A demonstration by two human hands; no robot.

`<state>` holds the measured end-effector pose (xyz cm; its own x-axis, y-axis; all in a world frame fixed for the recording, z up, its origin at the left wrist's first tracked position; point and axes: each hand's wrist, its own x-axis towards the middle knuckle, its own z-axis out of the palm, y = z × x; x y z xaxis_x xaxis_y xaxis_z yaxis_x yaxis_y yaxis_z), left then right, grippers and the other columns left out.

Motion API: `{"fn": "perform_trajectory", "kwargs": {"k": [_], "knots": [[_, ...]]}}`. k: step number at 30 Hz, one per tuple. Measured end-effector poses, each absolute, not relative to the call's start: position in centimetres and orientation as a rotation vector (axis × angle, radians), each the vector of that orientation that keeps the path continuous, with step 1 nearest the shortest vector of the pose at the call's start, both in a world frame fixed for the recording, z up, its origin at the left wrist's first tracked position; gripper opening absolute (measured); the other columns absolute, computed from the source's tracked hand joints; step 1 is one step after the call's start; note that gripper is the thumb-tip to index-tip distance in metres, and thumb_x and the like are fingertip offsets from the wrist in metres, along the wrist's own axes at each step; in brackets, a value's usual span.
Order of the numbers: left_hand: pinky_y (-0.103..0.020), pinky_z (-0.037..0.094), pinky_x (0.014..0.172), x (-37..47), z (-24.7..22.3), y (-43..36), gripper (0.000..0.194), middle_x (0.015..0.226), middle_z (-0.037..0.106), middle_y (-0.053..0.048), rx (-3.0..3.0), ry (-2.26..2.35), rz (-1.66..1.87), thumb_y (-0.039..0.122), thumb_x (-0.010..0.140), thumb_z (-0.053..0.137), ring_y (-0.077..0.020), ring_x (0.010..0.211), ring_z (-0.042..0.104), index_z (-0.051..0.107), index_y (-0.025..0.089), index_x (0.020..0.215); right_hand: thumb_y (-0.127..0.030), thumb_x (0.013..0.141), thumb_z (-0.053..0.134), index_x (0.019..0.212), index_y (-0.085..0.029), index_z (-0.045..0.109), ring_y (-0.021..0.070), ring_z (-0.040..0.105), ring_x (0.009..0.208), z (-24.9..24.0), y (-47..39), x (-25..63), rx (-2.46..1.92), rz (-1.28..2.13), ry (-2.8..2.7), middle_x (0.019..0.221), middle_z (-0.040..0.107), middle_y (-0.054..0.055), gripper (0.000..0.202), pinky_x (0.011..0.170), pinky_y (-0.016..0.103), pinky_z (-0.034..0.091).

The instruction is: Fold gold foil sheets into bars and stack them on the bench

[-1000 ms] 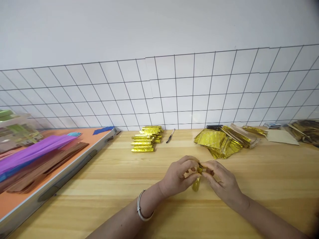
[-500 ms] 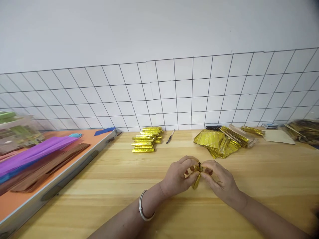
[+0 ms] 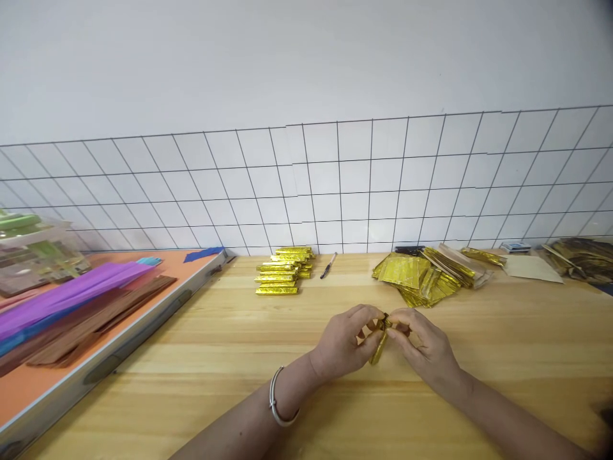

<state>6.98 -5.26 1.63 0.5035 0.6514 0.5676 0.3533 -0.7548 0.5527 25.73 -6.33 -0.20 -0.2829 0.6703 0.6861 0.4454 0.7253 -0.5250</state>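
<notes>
A small folded piece of gold foil paper (image 3: pixel 378 350) is pinched between both hands above the wooden table. My left hand (image 3: pixel 345 338) closes thumb and fingertips on its left side, with a silver bangle on the wrist. From the right, the thumb and fingers of my right hand (image 3: pixel 421 345) grip the same piece near its top. Behind my left hand lies a stack of narrow folded gold strips (image 3: pixel 282 271). A pile of flat gold sheets (image 3: pixel 407 273) sits beyond my right hand.
A pen (image 3: pixel 328 266) lies beside the strips. At the left, an orange-topped board (image 3: pixel 129 317) bears purple paper (image 3: pixel 86 291), brown paper (image 3: pixel 103 322) and a clear container (image 3: pixel 43 252). A pale card (image 3: pixel 532 268) and dark papers (image 3: pixel 584 259) are at the right.
The view has shifted slightly. Both hands remain on the gold piece, with only slight movement of the fingers.
</notes>
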Motion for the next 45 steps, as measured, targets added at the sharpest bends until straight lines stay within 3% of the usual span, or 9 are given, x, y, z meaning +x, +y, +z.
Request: {"fn": "perform_trajectory", "kwargs": {"k": [9,14,20,31,37,45], "knots": [[-0.019,0.049,0.060,7.14,0.87,-4.82,0.026,0.092,0.063,-0.004,2.378,0.890,1.169,0.018,0.084,0.048,-0.0108,0.075,0.058,0.052,0.019,0.110,-0.012,0.081,0.055,0.092,-0.023,0.058,0.0123,0.054,0.070,0.28,-6.09,25.70,-0.824,0.360,-1.877,0.086,0.057,0.002,0.015,0.063,0.026,0.045],[-0.025,0.050,0.075,7.08,0.86,-4.73,0.025,0.095,0.064,-0.004,2.421,0.879,1.204,0.017,0.085,0.047,-0.0129,0.083,0.059,0.053,0.018,0.109,-0.011,0.080,0.057,0.094,-0.024,0.059,0.0136,0.056,0.074,0.15,-5.83,25.92,-0.782,0.318,-1.886,0.088,0.058,0.003,0.019,0.065,0.027,0.047],[-0.027,0.050,0.080,7.08,0.66,-4.65,0.026,0.099,0.065,-0.007,2.455,0.856,1.239,0.017,0.087,0.045,-0.0141,0.087,0.060,0.053,0.017,0.112,-0.009,0.079,0.058,0.095,-0.024,0.059,0.0146,0.057,0.079,0.03,-5.74,25.98,-0.773,0.265,-1.902,0.089,0.059,0.003,0.022,0.069,0.027,0.048],[-0.025,0.050,0.077,7.29,1.00,-4.91,0.029,0.097,0.066,-0.005,2.449,0.873,1.262,0.011,0.085,0.041,-0.0134,0.087,0.061,0.055,0.019,0.109,-0.013,0.080,0.056,0.095,-0.024,0.060,0.0160,0.059,0.082,0.04,-5.56,26.03,-0.777,0.248,-1.923,0.091,0.060,0.005,0.019,0.068,0.028,0.051],[-0.022,0.050,0.069,7.50,1.06,-5.13,0.023,0.090,0.066,-0.004,2.428,0.979,1.258,0.015,0.085,0.046,-0.0124,0.078,0.061,0.057,0.019,0.105,-0.013,0.080,0.056,0.094,-0.024,0.060,0.0165,0.059,0.082,0.38,-5.69,26.03,-0.753,0.257,-1.930,0.092,0.061,0.005,0.018,0.070,0.030,0.051],[-0.023,0.051,0.072,7.69,1.03,-5.20,0.024,0.094,0.068,-0.004,2.442,0.972,1.282,0.017,0.087,0.046,-0.0129,0.080,0.063,0.057,0.019,0.108,-0.012,0.082,0.054,0.094,-0.023,0.061,0.0161,0.059,0.082,0.70,-5.86,26.02,-0.771,0.254,-1.944,0.090,0.061,0.006,0.018,0.071,0.031,0.050]]}}
